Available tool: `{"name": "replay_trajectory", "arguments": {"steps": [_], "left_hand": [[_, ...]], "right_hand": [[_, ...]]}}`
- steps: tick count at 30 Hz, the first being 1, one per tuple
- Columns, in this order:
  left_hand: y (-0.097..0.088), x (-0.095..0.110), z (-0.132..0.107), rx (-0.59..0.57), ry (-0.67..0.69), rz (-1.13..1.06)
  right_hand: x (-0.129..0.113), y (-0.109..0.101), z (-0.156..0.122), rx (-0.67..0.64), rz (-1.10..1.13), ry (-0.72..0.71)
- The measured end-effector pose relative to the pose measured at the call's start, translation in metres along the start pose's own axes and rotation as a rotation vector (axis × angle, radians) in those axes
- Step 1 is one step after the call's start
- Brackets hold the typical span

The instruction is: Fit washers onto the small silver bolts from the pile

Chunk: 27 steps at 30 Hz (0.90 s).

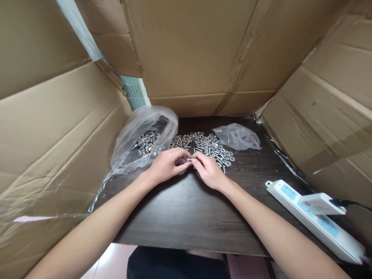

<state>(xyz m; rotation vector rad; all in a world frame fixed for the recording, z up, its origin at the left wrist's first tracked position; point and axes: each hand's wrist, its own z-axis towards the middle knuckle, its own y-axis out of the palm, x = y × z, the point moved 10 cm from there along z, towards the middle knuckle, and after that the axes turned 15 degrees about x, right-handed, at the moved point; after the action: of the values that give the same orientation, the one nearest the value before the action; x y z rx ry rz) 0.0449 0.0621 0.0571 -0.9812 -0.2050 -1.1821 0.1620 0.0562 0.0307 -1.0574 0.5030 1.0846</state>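
My left hand [170,163] and my right hand [207,168] meet over the middle of the dark table [186,209]. Between their fingertips is a small metal screw [188,159], pinched from both sides; whether a nut or washer sits on it is too small to tell. Just beyond my hands lies a loose pile of silvery screws, nuts and flat washers [213,149]. To the left, a clear plastic bag [124,149] lies open with many metal fasteners [147,143] inside, close to my left hand.
A smaller clear plastic bag [240,136] lies at the back right. On the right edge rests a white power strip [314,221] with a white plug adapter [322,203] and black cable. Cardboard walls [203,50] enclose the table at the back and both sides.
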Motion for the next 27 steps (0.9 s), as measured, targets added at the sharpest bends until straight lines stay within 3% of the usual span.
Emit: {"name": "replay_trajectory", "arguments": {"steps": [27], "left_hand": [[-0.0025, 0.0043, 0.001, 0.012, 0.043, 0.034]], "right_hand": [[0.0005, 0.0006, 0.0001, -0.003, -0.017, 0.01]]}}
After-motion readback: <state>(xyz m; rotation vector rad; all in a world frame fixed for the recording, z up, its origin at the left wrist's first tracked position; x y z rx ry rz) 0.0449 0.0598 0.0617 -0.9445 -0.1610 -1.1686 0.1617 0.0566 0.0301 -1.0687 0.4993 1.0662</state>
